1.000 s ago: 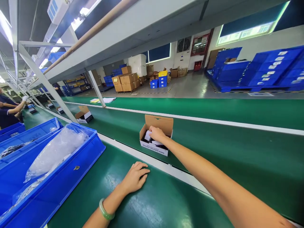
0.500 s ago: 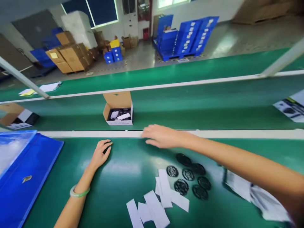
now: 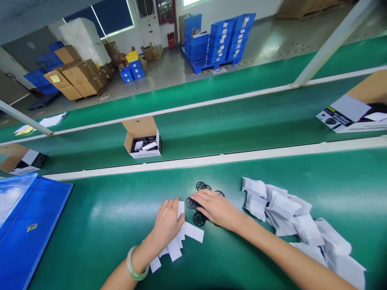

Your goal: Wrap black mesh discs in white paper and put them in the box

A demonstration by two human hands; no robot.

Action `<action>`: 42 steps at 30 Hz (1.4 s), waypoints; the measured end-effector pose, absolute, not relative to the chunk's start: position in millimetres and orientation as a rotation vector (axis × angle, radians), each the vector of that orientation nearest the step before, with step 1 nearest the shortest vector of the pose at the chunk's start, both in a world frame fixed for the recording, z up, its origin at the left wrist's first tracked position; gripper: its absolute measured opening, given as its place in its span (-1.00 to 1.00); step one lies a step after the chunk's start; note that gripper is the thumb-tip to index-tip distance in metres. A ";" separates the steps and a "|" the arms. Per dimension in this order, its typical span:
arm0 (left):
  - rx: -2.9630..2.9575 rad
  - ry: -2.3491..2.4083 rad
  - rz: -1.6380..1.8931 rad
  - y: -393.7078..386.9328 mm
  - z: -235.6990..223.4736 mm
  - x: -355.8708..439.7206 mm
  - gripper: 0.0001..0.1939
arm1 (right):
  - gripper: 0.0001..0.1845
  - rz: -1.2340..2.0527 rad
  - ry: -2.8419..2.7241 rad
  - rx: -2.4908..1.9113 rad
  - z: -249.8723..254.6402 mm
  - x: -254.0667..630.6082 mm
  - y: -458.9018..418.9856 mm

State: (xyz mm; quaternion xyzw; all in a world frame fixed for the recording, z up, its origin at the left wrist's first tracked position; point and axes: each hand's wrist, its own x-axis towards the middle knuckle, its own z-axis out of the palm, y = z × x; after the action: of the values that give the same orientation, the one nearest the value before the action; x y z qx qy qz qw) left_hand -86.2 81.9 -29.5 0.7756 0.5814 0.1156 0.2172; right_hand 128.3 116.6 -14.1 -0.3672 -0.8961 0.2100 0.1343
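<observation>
My left hand (image 3: pixel 169 219) rests over a loose pile of white card strips (image 3: pixel 193 232), its fingers and thumb closed about the upright strip at the pile's top. A green bangle (image 3: pixel 133 264) circles that wrist. My right hand (image 3: pixel 215 207) lies over a cluster of thin black openwork discs (image 3: pixel 199 218) and covers some of them. Its fingers stretch out to the left, with the thumb held apart below, and a disc shows at the fingertips. I see no disc lifted off the table.
An open carton (image 3: pixel 145 155) with black and white items stands on the belt behind the table's rail. Another open box (image 3: pixel 347 117) is at the right. Several white packets (image 3: pixel 281 205) lie right of my right arm. A blue bin (image 3: pixel 51 217) occupies the left side.
My left hand has come right and down onto the white strips. The right hand has withdrawn from the rail to the black discs. The view has shifted, and the right box shows more fully.
</observation>
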 end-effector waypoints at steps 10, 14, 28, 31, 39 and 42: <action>0.357 0.953 1.056 49.9 4.7 -78.3 -0.76 | -0.56 0.778 -2.194 -0.949 19.5 137.5 70.0; 0.083 0.700 1.035 25.1 -6.9 -52.5 -0.78 | -0.60 0.719 -2.282 -0.928 30.2 158.2 64.5; 0.199 0.814 0.893 -4.5 -11.6 0.7 -0.64 | -0.64 0.252 -2.260 -1.904 -10.1 264.4 125.7; 0.255 0.867 0.887 -4.6 -11.3 12.0 -0.63 | -0.63 0.398 -2.031 -1.575 8.4 255.7 99.8; 0.262 0.914 0.851 -12.6 -21.2 26.5 -0.52 | -0.59 1.032 -2.388 -0.964 43.1 213.9 20.5; 0.242 0.950 0.785 -18.9 -24.0 28.2 -0.62 | -0.54 1.116 -2.290 -0.907 37.6 211.1 10.1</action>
State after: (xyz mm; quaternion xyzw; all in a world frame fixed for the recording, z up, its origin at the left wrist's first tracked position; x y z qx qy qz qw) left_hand 28.2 -18.9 -24.0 0.1133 0.4443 0.3670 0.8093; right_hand 211.1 10.1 37.6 -0.3273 -0.8267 0.4030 0.2171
